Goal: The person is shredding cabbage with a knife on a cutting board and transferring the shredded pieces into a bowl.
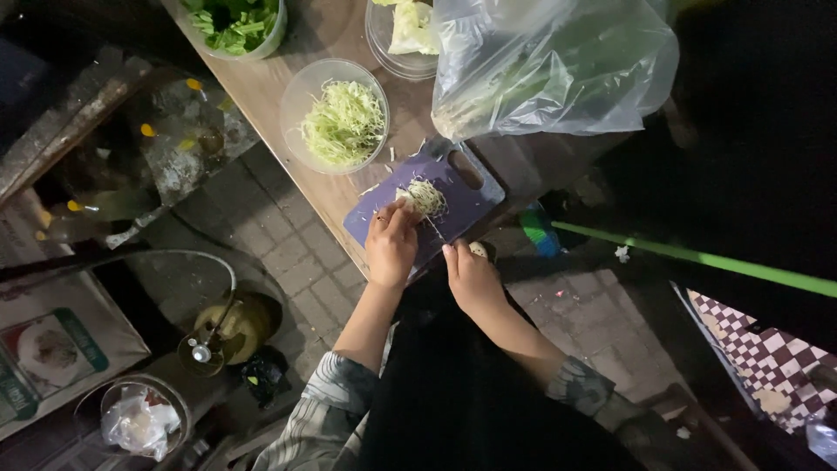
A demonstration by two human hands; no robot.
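While left hand (391, 246) steadies cabbage (422, 198), clear bag (549, 70) lies behind.

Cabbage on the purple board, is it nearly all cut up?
Partly. A clear bowl already holds a heap of fine shreds. On the purple board the left hand presses a small cabbage piece while the right hand works a knife whose blade barely shows. More pale leaves wait in another bowl.

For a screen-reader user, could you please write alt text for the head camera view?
Two hands shred cabbage on a purple cutting board: left hand steadies it, right hand holds a knife. A bowl of shredded cabbage sits beyond.
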